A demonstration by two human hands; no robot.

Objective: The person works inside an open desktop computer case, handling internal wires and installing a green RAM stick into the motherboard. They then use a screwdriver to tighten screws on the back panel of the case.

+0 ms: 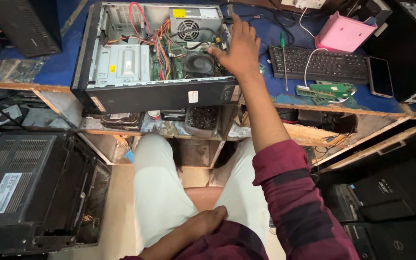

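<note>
Fingers (234, 33) of the right hand (239, 53) spread loosely, resting on the open computer case (121, 94) rim.

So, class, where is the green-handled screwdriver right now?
In the head view it lies on the blue bench, right of the right hand, along the black keyboard's left edge: screwdriver.

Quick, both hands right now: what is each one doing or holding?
Left hand: closed loosely, holding nothing, resting on the lap.
Right hand: open, holding nothing, fingers on the right edge of the open computer case.
</note>
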